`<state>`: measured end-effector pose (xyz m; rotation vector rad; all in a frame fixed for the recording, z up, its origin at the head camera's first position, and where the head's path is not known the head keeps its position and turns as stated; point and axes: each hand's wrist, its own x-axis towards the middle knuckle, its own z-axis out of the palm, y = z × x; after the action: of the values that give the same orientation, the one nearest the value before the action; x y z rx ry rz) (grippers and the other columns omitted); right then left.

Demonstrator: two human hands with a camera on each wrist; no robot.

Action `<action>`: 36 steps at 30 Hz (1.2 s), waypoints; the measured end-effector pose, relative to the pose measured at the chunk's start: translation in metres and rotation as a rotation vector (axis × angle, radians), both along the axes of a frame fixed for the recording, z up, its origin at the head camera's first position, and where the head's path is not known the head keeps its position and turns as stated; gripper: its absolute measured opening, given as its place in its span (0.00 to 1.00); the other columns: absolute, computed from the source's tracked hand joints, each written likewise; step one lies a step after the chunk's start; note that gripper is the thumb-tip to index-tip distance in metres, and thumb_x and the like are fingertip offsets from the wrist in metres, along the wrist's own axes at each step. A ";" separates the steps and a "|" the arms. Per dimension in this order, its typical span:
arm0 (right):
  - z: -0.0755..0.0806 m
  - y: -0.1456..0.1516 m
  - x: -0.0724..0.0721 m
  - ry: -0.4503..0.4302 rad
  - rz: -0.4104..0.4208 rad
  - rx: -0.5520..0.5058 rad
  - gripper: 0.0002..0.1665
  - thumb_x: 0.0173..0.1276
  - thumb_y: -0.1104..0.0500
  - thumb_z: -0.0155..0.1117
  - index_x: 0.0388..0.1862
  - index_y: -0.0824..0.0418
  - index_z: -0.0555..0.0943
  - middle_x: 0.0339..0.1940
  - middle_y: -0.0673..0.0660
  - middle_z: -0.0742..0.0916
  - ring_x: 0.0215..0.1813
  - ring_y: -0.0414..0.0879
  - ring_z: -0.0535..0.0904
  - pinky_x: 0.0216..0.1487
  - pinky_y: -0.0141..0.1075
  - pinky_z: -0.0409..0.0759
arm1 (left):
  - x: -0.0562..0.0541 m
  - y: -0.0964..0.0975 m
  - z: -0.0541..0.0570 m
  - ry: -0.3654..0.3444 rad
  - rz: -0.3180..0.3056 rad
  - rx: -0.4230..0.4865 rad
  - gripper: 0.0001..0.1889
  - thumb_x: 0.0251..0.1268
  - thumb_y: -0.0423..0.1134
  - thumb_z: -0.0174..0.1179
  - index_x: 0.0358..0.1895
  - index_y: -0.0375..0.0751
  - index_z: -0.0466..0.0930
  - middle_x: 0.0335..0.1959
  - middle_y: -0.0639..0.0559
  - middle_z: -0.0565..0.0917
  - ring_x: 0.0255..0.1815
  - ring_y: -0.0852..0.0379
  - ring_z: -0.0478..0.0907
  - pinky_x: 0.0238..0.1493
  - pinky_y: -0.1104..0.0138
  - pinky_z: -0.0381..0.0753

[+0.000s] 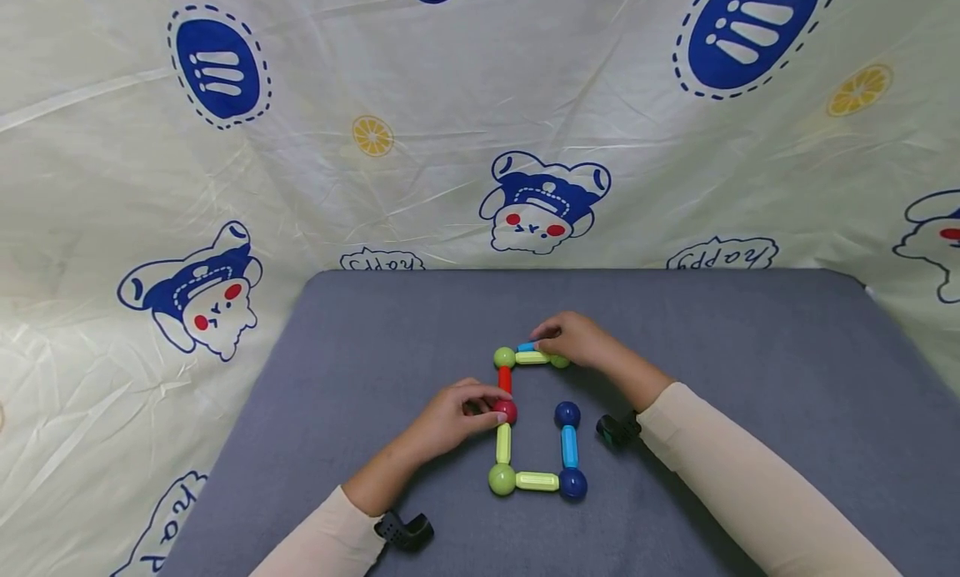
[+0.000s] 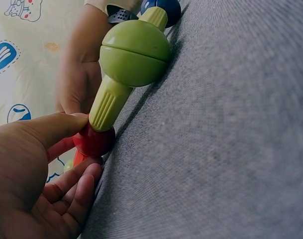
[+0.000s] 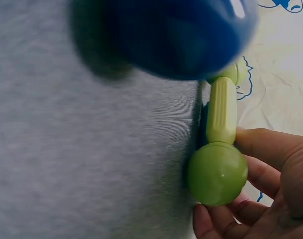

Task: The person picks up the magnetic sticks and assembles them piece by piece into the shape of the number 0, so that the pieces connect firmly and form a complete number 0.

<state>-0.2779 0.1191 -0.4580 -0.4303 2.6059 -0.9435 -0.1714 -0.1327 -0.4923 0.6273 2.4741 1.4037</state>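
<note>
On the grey table lies a chain of magnetic sticks and balls. My left hand (image 1: 450, 418) pinches the red ball (image 1: 507, 411) between thumb and fingers. A red stick (image 1: 505, 380) runs from it to a green ball (image 1: 505, 358), then a yellow-green stick (image 1: 532, 358). At that stick's right end, my right hand (image 1: 573, 339) holds another green ball (image 3: 218, 174). A separate light-blue stick (image 1: 527, 347) lies behind the yellow-green stick, partly hidden by the right fingers. Below the red ball, a yellow-green stick (image 1: 503, 444) leads to a near green ball (image 2: 135, 52).
From the near green ball a yellow-green stick (image 1: 537, 481) reaches a dark blue ball (image 1: 573, 484). A light-blue stick (image 1: 570, 447) joins that to another dark blue ball (image 1: 567, 414), apart from the top row. A printed curtain (image 1: 420, 202) hangs behind the table (image 1: 375, 327).
</note>
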 end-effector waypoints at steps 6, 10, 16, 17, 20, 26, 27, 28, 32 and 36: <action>0.003 -0.003 -0.009 -0.070 0.004 0.032 0.14 0.72 0.56 0.64 0.51 0.59 0.87 0.50 0.58 0.88 0.46 0.48 0.78 0.43 0.36 0.75 | -0.001 -0.001 0.000 -0.003 0.001 0.010 0.13 0.68 0.44 0.67 0.54 0.51 0.86 0.42 0.54 0.82 0.41 0.64 0.77 0.44 0.71 0.78; 0.003 -0.003 -0.013 -0.070 0.010 0.038 0.14 0.72 0.54 0.65 0.51 0.59 0.88 0.48 0.58 0.88 0.44 0.47 0.78 0.40 0.34 0.74 | -0.001 -0.001 -0.001 -0.017 0.008 0.011 0.14 0.68 0.44 0.67 0.54 0.52 0.86 0.42 0.55 0.82 0.42 0.64 0.77 0.44 0.71 0.77; 0.001 -0.005 -0.016 -0.030 -0.010 0.064 0.15 0.72 0.54 0.66 0.51 0.59 0.88 0.48 0.58 0.89 0.43 0.47 0.78 0.39 0.34 0.74 | -0.001 -0.001 -0.002 -0.012 0.008 0.020 0.14 0.68 0.45 0.67 0.54 0.51 0.86 0.42 0.51 0.83 0.41 0.63 0.77 0.43 0.71 0.76; 0.001 -0.006 -0.017 -0.022 -0.009 0.070 0.15 0.71 0.54 0.66 0.51 0.60 0.88 0.48 0.58 0.89 0.43 0.47 0.78 0.38 0.34 0.74 | -0.001 -0.001 -0.002 -0.011 0.009 0.025 0.14 0.68 0.45 0.67 0.54 0.50 0.87 0.42 0.50 0.83 0.41 0.62 0.77 0.43 0.71 0.76; 0.000 -0.006 -0.018 -0.008 -0.009 0.088 0.15 0.70 0.55 0.67 0.51 0.61 0.87 0.46 0.59 0.88 0.41 0.47 0.79 0.37 0.34 0.75 | -0.001 0.000 -0.002 -0.011 0.010 0.036 0.14 0.68 0.44 0.67 0.54 0.49 0.87 0.42 0.50 0.83 0.41 0.61 0.77 0.43 0.71 0.75; -0.001 -0.003 -0.018 0.027 -0.031 0.069 0.14 0.70 0.57 0.66 0.50 0.63 0.85 0.48 0.61 0.86 0.44 0.49 0.79 0.40 0.36 0.78 | 0.000 0.000 -0.002 -0.007 0.012 0.031 0.14 0.68 0.44 0.67 0.54 0.49 0.86 0.41 0.51 0.82 0.41 0.62 0.77 0.42 0.71 0.75; -0.001 -0.002 -0.017 0.037 -0.037 0.055 0.14 0.71 0.58 0.66 0.50 0.63 0.85 0.48 0.62 0.86 0.45 0.50 0.79 0.42 0.37 0.78 | 0.000 0.000 -0.002 -0.007 0.011 0.029 0.14 0.68 0.44 0.67 0.54 0.49 0.87 0.41 0.51 0.82 0.41 0.62 0.77 0.42 0.71 0.75; 0.000 -0.001 -0.017 0.048 -0.044 0.037 0.13 0.71 0.58 0.66 0.50 0.63 0.84 0.48 0.62 0.86 0.46 0.51 0.79 0.44 0.39 0.79 | 0.000 0.000 -0.003 -0.006 0.011 0.026 0.13 0.68 0.44 0.67 0.54 0.49 0.87 0.41 0.50 0.82 0.41 0.62 0.77 0.43 0.71 0.75; 0.004 0.006 -0.013 0.112 -0.068 -0.043 0.15 0.73 0.59 0.64 0.54 0.64 0.82 0.50 0.64 0.85 0.51 0.56 0.80 0.53 0.46 0.80 | 0.000 0.000 -0.003 -0.005 0.009 0.019 0.13 0.68 0.44 0.67 0.53 0.50 0.87 0.41 0.51 0.82 0.41 0.63 0.77 0.43 0.72 0.76; 0.011 0.013 -0.003 0.170 -0.097 -0.107 0.20 0.76 0.59 0.61 0.63 0.64 0.79 0.55 0.65 0.83 0.56 0.59 0.79 0.57 0.50 0.80 | 0.000 0.000 0.000 -0.008 0.011 0.019 0.14 0.67 0.44 0.67 0.54 0.49 0.87 0.41 0.51 0.82 0.41 0.62 0.77 0.43 0.72 0.76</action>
<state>-0.2809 0.1320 -0.4465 -0.4316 2.7596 -1.1284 -0.1711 -0.1326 -0.4928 0.6118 2.4649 1.4323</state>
